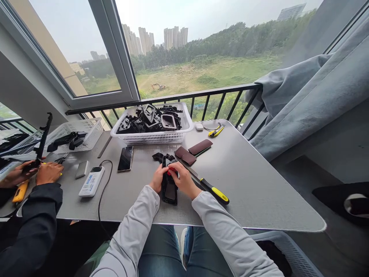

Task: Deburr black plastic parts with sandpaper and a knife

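A black plastic part [170, 192], long and frame-like with a dark flat panel at its near end, lies before me on the table. My left hand [157, 178] is closed on its left edge. Over its middle, my right hand [183, 180] pinches a small red piece [170, 171] against the part; fingers hide most of that piece, so its kind does not show. Right beside my right hand rests a long flat-bladed hand tool with a black and yellow handle [216, 191]. Just beyond lie two dark brown strips or pouches [200, 147].
A white basket [150, 137] heaped with black parts stands at the back. Left are a phone [125, 158], a white power bank [91, 182] with a cable, and another basket [95, 132]. A yellow cutter [216, 131] lies back right. A co-worker's hands [49, 173] work at far left.
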A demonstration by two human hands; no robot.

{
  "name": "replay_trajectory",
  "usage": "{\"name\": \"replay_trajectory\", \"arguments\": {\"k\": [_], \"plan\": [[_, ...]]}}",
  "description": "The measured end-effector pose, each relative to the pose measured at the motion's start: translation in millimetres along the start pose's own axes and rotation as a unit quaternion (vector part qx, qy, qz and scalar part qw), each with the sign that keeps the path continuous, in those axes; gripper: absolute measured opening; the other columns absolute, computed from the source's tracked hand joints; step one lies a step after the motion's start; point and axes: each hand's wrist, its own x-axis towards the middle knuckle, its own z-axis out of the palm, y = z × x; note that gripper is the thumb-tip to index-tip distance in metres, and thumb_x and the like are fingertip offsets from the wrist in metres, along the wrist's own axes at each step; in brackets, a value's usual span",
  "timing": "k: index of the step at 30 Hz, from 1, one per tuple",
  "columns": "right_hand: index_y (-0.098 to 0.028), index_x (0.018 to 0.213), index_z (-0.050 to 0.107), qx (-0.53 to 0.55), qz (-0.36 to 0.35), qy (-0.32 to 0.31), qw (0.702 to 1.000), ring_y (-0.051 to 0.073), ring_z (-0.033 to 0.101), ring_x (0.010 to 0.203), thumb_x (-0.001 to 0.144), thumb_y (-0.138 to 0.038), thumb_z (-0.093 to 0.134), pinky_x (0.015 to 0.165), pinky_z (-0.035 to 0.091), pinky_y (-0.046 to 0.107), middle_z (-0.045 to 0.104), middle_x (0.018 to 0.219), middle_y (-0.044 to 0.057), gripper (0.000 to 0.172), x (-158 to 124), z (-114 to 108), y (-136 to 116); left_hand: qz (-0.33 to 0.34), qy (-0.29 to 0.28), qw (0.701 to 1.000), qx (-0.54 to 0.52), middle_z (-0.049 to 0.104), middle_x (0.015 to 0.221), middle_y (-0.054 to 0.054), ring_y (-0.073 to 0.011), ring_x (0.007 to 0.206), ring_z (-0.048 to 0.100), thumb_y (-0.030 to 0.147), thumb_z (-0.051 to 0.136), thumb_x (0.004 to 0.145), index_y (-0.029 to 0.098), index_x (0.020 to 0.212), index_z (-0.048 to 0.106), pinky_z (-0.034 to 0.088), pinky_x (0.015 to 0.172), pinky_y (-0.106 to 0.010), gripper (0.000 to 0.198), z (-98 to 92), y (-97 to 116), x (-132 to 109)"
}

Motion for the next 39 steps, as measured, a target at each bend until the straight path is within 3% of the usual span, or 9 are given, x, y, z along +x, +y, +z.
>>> {"name": "replay_trajectory", "arguments": {"k": [8, 14, 17, 21, 25, 29, 34, 37, 39], "plan": [[-0.024, 0.107, 0.063, 0.002, -0.005, 0.001, 1.000, 0.022, 0.061, 0.093, 0.090, -0.021, 0.047, 0.082, 0.053, 0.038, 0.064, 0.101, 0.008, 0.024, -1.7, 11.1, 6.7, 0.046, 0.056, 0.997, 0.036, 0.056, 0.065, 0.004, -0.0129, 0.065, 0.053, 0.021, 0.066, 0.065, 0.020, 0.075, 0.057, 0.042, 0.066, -0.024, 0.013, -1.1, -4.9, 2.8], [-0.023, 0.100, 0.064, 0.020, 0.006, 0.052, 0.998, 0.020, 0.063, 0.084, 0.089, -0.025, 0.048, 0.079, 0.053, 0.036, 0.068, 0.089, 0.006, 0.019, -5.6, 17.9, 9.9, 0.140, 0.145, 0.972, 0.121, 0.068, 0.096, -0.002, -0.0214, 0.107, 0.058, 0.013, 0.067, 0.067, 0.024, 0.103, 0.065, 0.040, 0.095, -0.028, 0.038, -1.6, -8.1, 2.4], [-0.022, 0.103, 0.062, 0.017, 0.027, 0.109, 0.994, 0.020, 0.064, 0.086, 0.092, -0.029, 0.044, 0.081, 0.051, 0.036, 0.068, 0.094, 0.008, 0.022, -6.0, 16.0, 11.5, 0.169, 0.139, 0.967, 0.132, 0.066, 0.117, -0.003, -0.0219, 0.122, 0.052, 0.011, 0.069, 0.067, 0.027, 0.107, 0.066, 0.036, 0.102, -0.027, 0.043, -3.6, -10.1, 1.5], [-0.020, 0.106, 0.061, -0.098, 0.106, 0.191, 0.971, 0.022, 0.060, 0.092, 0.093, -0.029, 0.039, 0.087, 0.046, 0.039, 0.067, 0.098, 0.009, 0.027, -1.7, 6.0, 22.8, 0.154, 0.129, 0.970, 0.139, 0.068, 0.114, -0.004, -0.0231, 0.116, 0.056, 0.012, 0.074, 0.064, 0.027, 0.110, 0.066, 0.037, 0.102, -0.031, 0.049, -5.5, -12.0, 1.9], [-0.018, 0.100, 0.064, -0.175, 0.172, 0.183, 0.952, 0.025, 0.055, 0.093, 0.088, -0.022, 0.041, 0.087, 0.042, 0.042, 0.067, 0.096, 0.011, 0.027, 2.2, -0.5, 36.5, 0.166, 0.113, 0.974, 0.106, 0.068, 0.110, -0.006, -0.0242, 0.117, 0.056, 0.014, 0.083, 0.054, 0.024, 0.104, 0.067, 0.039, 0.102, -0.032, 0.053, -5.5, -12.7, 4.3], [-0.016, 0.112, 0.061, -0.187, 0.188, 0.194, 0.945, 0.030, 0.050, 0.109, 0.081, -0.019, 0.044, 0.092, 0.039, 0.048, 0.058, 0.120, 0.016, 0.035, 2.9, -0.2, 35.3, 0.157, 0.086, 0.983, 0.050, 0.070, 0.099, -0.007, -0.0222, 0.107, 0.062, 0.015, 0.083, 0.057, 0.020, 0.097, 0.066, 0.046, 0.093, -0.030, 0.044, -4.7, -10.6, 6.5], [-0.017, 0.119, 0.056, -0.115, 0.126, 0.193, 0.966, 0.028, 0.046, 0.122, 0.084, -0.028, 0.045, 0.103, 0.036, 0.051, 0.051, 0.127, 0.015, 0.038, -6.9, 4.0, 11.2, 0.143, 0.103, 0.984, 0.040, 0.070, 0.088, -0.004, -0.0177, 0.086, 0.067, 0.018, 0.083, 0.059, 0.019, 0.107, 0.062, 0.050, 0.082, -0.027, 0.053, 2.1, 1.1, -8.7], [-0.020, 0.123, 0.053, -0.032, 0.127, 0.193, 0.972, 0.029, 0.044, 0.127, 0.084, -0.037, 0.050, 0.105, 0.037, 0.051, 0.048, 0.134, 0.015, 0.042, -26.9, 6.1, -9.6, 0.147, 0.036, 0.988, 0.026, 0.071, 0.093, -0.004, -0.0182, 0.082, 0.067, 0.028, 0.080, 0.065, 0.022, 0.124, 0.054, 0.052, 0.078, -0.029, 0.065, 15.3, 5.7, -31.4], [-0.021, 0.127, 0.050, 0.064, 0.153, 0.185, 0.969, 0.027, 0.048, 0.125, 0.087, -0.041, 0.046, 0.098, 0.046, 0.045, 0.051, 0.134, 0.014, 0.044, -45.7, 1.4, -23.6, 0.155, -0.008, 0.988, 0.021, 0.071, 0.101, -0.006, -0.0204, 0.090, 0.068, 0.033, 0.078, 0.068, 0.025, 0.127, 0.053, 0.052, 0.081, -0.030, 0.064, 29.6, 1.7, -48.6]]}}
